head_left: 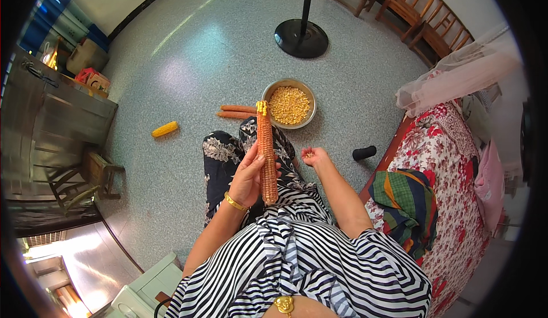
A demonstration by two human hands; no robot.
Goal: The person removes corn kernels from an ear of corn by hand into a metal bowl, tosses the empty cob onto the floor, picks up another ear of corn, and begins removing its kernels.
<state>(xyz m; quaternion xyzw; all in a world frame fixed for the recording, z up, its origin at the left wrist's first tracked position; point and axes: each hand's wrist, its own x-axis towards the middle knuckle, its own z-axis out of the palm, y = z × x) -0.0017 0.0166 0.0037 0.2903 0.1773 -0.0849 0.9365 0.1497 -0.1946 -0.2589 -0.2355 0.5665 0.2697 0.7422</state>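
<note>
Cob [266, 175], kernelled end [262, 108] fwd, axis approx. fore-aft, L hand [249, 172] gripping it, R hand [318, 158] cupping kernels [310, 155]

Round black stand base [297, 39], wooden chairs [398, 17] to its right, green plaid cloth [404, 201] on red-flowered bedding [456, 204]

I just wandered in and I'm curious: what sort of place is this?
Probably a bedroom in a home: there's a floral bedspread, a sheer net and wooden chairs.
</note>
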